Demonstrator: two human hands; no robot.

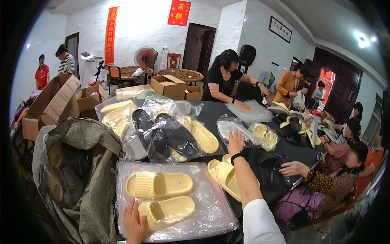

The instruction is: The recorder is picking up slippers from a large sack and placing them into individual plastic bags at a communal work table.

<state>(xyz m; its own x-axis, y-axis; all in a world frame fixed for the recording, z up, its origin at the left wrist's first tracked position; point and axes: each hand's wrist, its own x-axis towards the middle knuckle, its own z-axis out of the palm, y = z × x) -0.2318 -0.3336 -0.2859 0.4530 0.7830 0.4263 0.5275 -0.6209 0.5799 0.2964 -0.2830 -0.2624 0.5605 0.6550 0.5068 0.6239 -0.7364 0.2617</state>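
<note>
Two pale yellow slide slippers (174, 185) lie side by side on a stack of clear plastic bags (215, 219); whether they are inside the top bag I cannot tell. My left hand (134, 223) rests open at the toe of the nearer slipper, fingers stretched over the plastic. Farther off, my right hand (236, 143) reaches out with fingers extended and touches the near side of a bagged pair of whitish slippers (233, 129). Beneath my right forearm lie loose yellow slippers (225, 175), partly covered by it.
Bagged black slippers (174, 134) and yellow ones are heaped behind the stack. A woven sack (97, 195) stands at left, with cardboard boxes (53, 105) behind. At right, a co-worker's hand (294, 168) is near black slippers (267, 168). Across the black table (215, 109), another person handles plastic bags (250, 112).
</note>
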